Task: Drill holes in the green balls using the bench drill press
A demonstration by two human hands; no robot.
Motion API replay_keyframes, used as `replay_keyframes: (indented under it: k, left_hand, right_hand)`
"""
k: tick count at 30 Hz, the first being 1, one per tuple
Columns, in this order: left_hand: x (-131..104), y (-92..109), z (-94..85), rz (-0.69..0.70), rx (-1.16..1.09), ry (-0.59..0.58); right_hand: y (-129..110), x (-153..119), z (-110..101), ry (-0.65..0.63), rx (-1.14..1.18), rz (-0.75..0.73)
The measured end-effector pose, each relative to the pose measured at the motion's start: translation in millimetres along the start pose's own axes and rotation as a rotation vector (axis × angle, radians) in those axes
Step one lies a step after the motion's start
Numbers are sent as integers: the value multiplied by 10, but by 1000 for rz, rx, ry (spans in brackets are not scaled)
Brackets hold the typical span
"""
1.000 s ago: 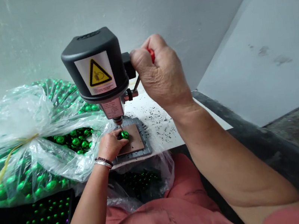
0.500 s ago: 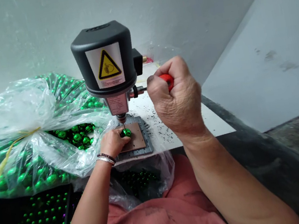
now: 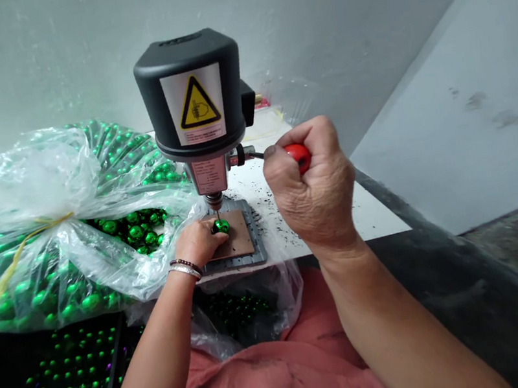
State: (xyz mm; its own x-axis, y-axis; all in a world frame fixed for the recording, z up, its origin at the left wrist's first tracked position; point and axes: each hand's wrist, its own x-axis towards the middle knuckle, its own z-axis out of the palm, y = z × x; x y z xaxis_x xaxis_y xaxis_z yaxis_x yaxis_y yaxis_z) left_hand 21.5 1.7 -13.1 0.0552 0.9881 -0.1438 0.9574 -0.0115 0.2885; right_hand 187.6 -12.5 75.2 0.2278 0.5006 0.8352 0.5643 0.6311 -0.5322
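My left hand (image 3: 200, 241) pinches a shiny green ball (image 3: 221, 226) between thumb and fingers. The ball rests on a brown board (image 3: 239, 240) that lies on the grey base plate (image 3: 258, 246) of a bench drill press (image 3: 192, 99). Straight above the ball is the thin drill bit (image 3: 218, 214), its tip at or very near the ball's top; I cannot tell whether it has entered. My right hand (image 3: 319, 187) is wrapped round the red knob (image 3: 300, 157) of the press's feed lever, right of the machine.
A large clear plastic bag (image 3: 37, 190) of green balls, tied with yellow string, fills the table's left. Dark shavings (image 3: 271, 208) litter the white tabletop. Below the edge are an open bag (image 3: 287, 294) of small green pieces and a dark tray (image 3: 67, 382) with rows of green balls.
My right hand has lowered the red knob slightly. My left hand still holds the green ball under the bit. The whole view has shifted a little.
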Motion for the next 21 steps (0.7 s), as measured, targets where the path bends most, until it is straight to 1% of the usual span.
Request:
replay_keyframes:
  k: [7,17,21]
  left_hand:
    - [7,-17,-23,24,-49,-31]
    - [7,-8,-23,42,-31,-16]
    - [-1,-23,-11,44,-28,-14]
  right_hand:
    - [4,-14,-19,-15,-4,-3]
    - [34,-144,-2,17,-43,-22]
    - [68,-203,10,31,-41,-57]
